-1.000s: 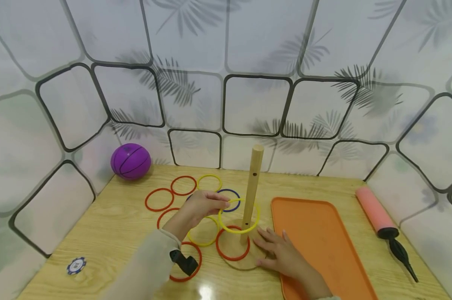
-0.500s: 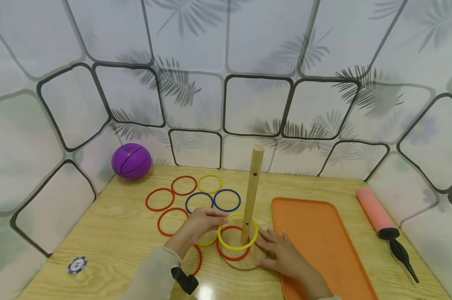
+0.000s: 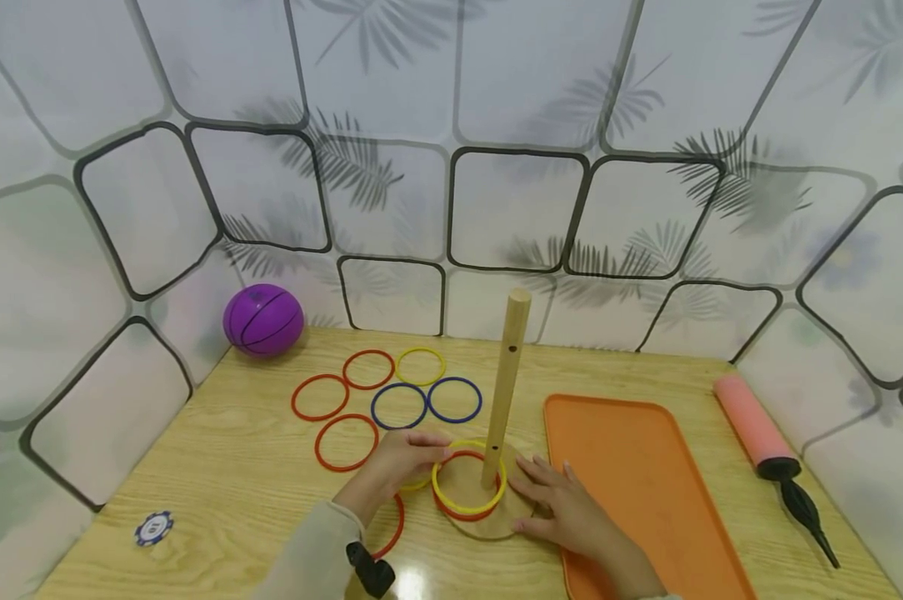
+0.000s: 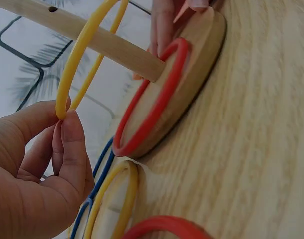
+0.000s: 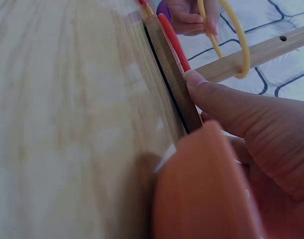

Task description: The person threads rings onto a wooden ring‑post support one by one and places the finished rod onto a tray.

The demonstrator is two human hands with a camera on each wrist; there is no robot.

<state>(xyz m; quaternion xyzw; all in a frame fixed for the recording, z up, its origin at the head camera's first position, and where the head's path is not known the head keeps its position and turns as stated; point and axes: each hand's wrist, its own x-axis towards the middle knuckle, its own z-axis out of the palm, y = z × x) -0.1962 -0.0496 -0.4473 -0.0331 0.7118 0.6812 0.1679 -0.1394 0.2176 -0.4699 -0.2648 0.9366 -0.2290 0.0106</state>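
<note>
My left hand (image 3: 395,462) pinches a yellow ring (image 4: 75,59) between thumb and fingertips. That ring encircles the upright wooden post (image 3: 506,383) low down, tilted above a red ring (image 4: 164,99). The red ring lies around the post's foot on the round wooden base (image 4: 202,50). With fingers spread, my right hand (image 3: 564,512) rests on the right side of the base; in the right wrist view its thumb (image 5: 207,87) lies on the base's upper edge. Another yellow ring (image 4: 127,199) on the table is partly hidden behind my left hand.
Several red, yellow and blue rings, among them a blue ring (image 3: 455,422), lie left of the base. An orange tray (image 3: 631,467) sits under my right wrist's side. Farther out are a purple ball (image 3: 263,320), a pink pump (image 3: 747,417) and a poker chip (image 3: 154,528).
My left hand has lowered the yellow ring along the post, from well above the base to just over the red ring. My right hand has stayed in place.
</note>
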